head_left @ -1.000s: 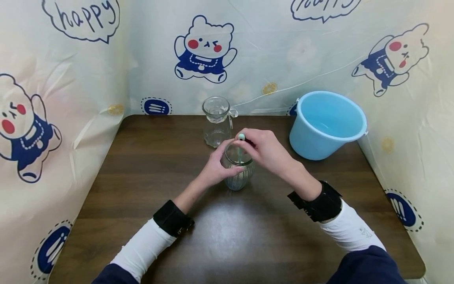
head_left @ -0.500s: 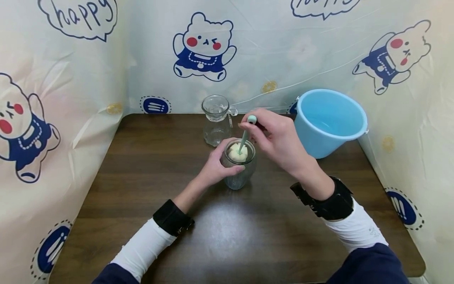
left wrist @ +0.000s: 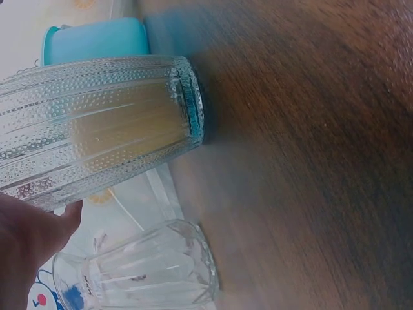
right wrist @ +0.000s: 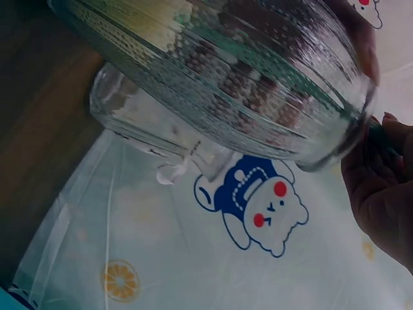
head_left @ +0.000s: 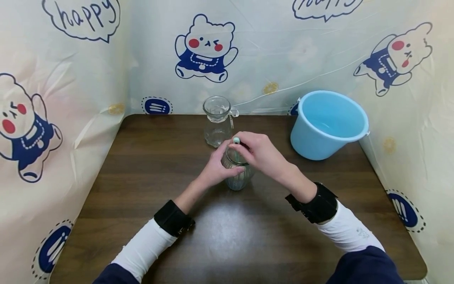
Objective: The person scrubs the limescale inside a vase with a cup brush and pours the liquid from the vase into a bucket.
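Backdrop: a pale printed cloth [head_left: 264,43] with navy-and-white bears and the word "happy" surrounded the place on the left, the back and the right.
Table: a dark brown, wood-grained table [head_left: 142,165] with rounded corners stood before this cloth.
Bucket: a light blue, round plastic bucket [head_left: 312,144] was upright at the far right part of the table, well apart from the left hand [head_left: 216,167].
Ribbed jar: a tall, ribbed, transparent glass jar [head_left: 239,182] stood upright, or nearly so, close to the middle of the table.
Clear jar: a smooth, wide-mouthed clear glass jar [head_left: 217,128] with a white ribbon at its neck was just behind it.
Left hand: it was gripping the ribbed jar near the mouth, thumb in front.
Right hand: this hand [head_left: 260,152] was above the mouth, pinching the stick.
Pale mass: a beige, blurred mass [left wrist: 126,126] was inside the ribbed jar, in the lower part.
Stick: a thin, mint-green stick [head_left: 236,140] with a rounded end entered the mouth.
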Motion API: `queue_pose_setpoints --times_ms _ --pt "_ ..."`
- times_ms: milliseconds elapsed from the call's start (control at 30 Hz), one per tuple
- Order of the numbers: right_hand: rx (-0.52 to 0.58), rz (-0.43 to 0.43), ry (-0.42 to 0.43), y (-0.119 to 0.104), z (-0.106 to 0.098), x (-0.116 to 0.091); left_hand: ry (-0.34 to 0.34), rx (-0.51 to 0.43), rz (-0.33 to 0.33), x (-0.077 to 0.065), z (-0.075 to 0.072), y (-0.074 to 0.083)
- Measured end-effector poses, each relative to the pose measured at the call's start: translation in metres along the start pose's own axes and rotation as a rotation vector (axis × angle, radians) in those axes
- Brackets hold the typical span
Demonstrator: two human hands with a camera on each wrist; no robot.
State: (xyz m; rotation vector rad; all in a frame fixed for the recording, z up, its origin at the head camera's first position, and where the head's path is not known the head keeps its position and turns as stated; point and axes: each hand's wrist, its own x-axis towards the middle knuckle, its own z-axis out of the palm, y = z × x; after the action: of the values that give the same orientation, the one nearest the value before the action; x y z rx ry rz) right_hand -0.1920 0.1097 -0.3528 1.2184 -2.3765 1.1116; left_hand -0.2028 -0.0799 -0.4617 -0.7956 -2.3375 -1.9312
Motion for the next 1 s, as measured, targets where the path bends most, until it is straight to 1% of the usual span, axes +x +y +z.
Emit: queue_pose_setpoints --times_ms 100,200,300,567,700,833,1000 --pt "-0.014 -0.012 -0.018 0.000 0.003 -0.002 -0.001 -0.008 0.000 -0.001 0.001 0.000" --pt "-0.024 -0.020 -0.009 -0.002 0.000 -0.004 0.001 -0.014 0.000 -0.001 0.002 0.000" --pt "-0.027 -0.025 0.031 -0.007 -0.008 -0.003 0.002 -0.009 -0.002 -0.001 0.003 0.000" --pt "-0.026 -0.075 0.183 -0.025 -0.041 0.003 0.015 0.009 0.003 -0.001 0.002 -0.002" --pt "0.005 -0.088 0.218 -0.030 -0.050 0.005 0.013 0.008 0.006 0.000 0.002 -0.001" --pt "0.037 -0.071 0.226 -0.027 -0.047 0.005 0.012 0.025 0.009 0.002 0.001 0.000" --pt "0.065 -0.043 0.192 -0.017 -0.031 0.002 0.014 0.024 0.003 0.002 0.001 0.001"
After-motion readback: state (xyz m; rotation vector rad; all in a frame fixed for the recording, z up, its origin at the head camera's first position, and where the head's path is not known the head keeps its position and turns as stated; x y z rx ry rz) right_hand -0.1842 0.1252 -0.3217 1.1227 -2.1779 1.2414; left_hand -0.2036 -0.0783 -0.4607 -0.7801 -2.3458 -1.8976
